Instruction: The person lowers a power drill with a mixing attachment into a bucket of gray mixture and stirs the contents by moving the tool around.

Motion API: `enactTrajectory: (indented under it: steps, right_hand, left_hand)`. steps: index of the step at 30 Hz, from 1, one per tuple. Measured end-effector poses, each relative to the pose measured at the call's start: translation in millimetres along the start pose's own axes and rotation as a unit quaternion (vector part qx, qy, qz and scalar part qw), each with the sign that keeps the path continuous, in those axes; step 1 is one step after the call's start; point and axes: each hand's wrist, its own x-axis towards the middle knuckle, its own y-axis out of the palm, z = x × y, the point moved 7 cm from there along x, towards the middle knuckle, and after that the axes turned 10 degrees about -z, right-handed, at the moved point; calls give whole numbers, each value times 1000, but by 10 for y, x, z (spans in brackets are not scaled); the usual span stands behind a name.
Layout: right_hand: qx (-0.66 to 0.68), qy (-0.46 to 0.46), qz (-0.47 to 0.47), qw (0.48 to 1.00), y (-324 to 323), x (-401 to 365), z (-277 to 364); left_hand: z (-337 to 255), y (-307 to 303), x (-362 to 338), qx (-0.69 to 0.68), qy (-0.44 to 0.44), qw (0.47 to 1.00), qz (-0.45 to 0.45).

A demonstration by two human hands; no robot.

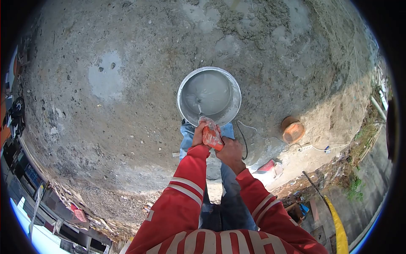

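Both of my hands grip a red, cement-smeared power drill [211,136] with a mixing shaft. Around the front of its body my left hand [198,134] is closed, while my right hand [231,150] wraps the rear handle. The shaft [199,104] slants down into grey wet mix [211,89] inside a round bucket [237,91], whose rim is coated pale. Ripples spread over the mix near the shaft. My fingers are partly hidden by the drill. The bucket stands on the ground just in front of my legs.
A dark cord [245,146] runs from near my right hand. To the right stand an orange-brown bucket [293,130] and a power strip [305,148] with white cable. A red-and-white bag [267,167] lies nearby. Rough grey ground [139,84] surrounds the bucket; a yellow strip [338,224] hangs lower right.
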Motion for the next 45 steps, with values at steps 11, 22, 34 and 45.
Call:
enactTrajectory:
  steps: [11,22,34,45]
  right_hand:
    - [-3,-18,-9,1000,80,-41,52]
    - [0,-6,-29,1000,-21,-166,-78]
    - [-17,35,-25,999,-104,-298,-238]
    - [-15,46,-51,998,-88,-326,-323]
  left_hand:
    - [-74,-134,-48,9,28,999,-16]
    - [169,-135,-51,17,24,1000,-12]
    - [439,-201,16,17,-35,999,-19]
    - [516,-213,68,-7,-63,998,-26]
